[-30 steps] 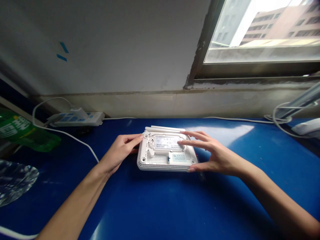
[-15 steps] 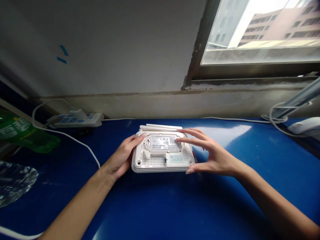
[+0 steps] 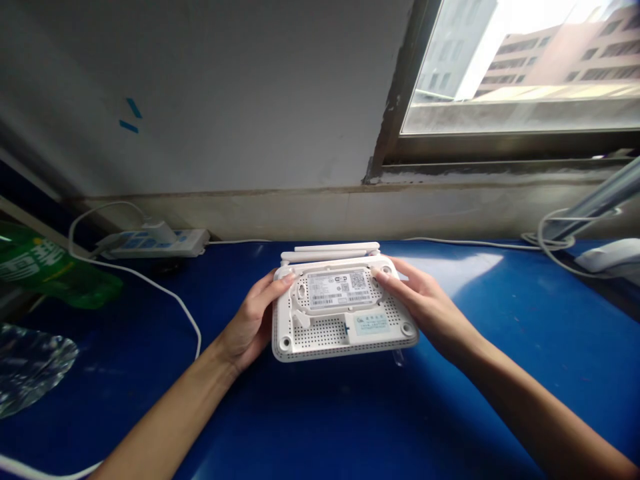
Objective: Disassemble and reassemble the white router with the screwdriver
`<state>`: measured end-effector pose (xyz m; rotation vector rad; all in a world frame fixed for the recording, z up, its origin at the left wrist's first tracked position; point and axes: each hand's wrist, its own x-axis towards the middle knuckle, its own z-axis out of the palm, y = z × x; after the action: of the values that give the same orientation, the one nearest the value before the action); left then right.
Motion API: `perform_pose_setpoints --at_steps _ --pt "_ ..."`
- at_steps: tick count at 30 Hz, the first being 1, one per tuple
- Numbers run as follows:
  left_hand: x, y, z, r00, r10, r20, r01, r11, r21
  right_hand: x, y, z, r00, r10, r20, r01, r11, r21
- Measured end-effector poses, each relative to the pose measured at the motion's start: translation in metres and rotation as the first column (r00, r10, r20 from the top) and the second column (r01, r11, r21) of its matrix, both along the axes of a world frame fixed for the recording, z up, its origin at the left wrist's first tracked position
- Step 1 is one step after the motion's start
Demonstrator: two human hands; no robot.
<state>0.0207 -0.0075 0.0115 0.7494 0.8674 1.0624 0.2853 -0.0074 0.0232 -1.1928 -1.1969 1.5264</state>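
Observation:
Between my hands is a white Wi-Fi router (image 3: pixel 323 328), its underside with the printed label facing me and its antennas (image 3: pixel 330 255) folded along the far edge. My left hand (image 3: pixel 255 313) grips the left side, thumb on top near the far corner and fingers underneath. On the right side, my right hand (image 3: pixel 425 297) also clasps the router, its thumb lying beside the label and most of its fingers hidden behind. A small clear piece (image 3: pixel 399 358) pokes out below the near right edge; I cannot make out what it is.
A blue tabletop (image 3: pixel 320 427) lies below. At the left are a power strip (image 3: pixel 193 243) with a white cable, a green bottle (image 3: pixel 55 267) and a clear plastic bottle (image 3: pixel 35 367). A metal pole (image 3: pixel 590 200) with cable wound round it stands at the right.
My right hand has gone from touching the label and near edge with spread fingers to gripping the router's right side. The router has shifted slightly right and nearer, tilting a little.

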Motion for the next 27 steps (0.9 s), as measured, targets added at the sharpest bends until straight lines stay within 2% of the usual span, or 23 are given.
perform_pose_setpoints --at_steps 6,12,16,19,21,23,27 --pt "0.001 0.001 -0.007 0.996 -0.03 -0.079 0.029 0.999 -0.015 -0.005 -0.007 0.005 1.0 -0.014 0.008 0.014 1.0 0.005" --pt "-0.002 0.001 -0.005 0.992 -0.037 -0.117 0.04 0.999 0.018 -0.006 -0.006 0.004 1.0 0.02 0.0 -0.02 0.999 0.036" --pt "0.0 0.003 -0.005 0.991 0.029 -0.128 -0.03 1.0 -0.004 -0.002 -0.003 -0.002 0.999 0.05 0.0 -0.05 0.999 0.008" --pt "0.002 0.004 -0.008 0.994 0.076 -0.085 -0.079 0.996 -0.042 0.0 -0.002 -0.004 0.993 0.121 0.019 -0.12 0.993 -0.008" --pt "0.0 0.004 -0.009 0.999 0.034 -0.023 -0.035 0.998 -0.043 0.001 -0.001 -0.005 0.99 0.139 0.018 -0.139 0.99 -0.018" --pt "-0.002 0.002 -0.007 0.998 -0.059 0.017 0.059 0.998 0.003 0.002 0.001 -0.005 0.996 0.09 -0.003 -0.091 0.996 -0.016" --pt "-0.003 -0.001 0.0 0.981 -0.192 -0.043 0.195 0.975 0.109 0.005 0.002 -0.004 0.999 0.025 -0.025 -0.025 1.0 -0.002"
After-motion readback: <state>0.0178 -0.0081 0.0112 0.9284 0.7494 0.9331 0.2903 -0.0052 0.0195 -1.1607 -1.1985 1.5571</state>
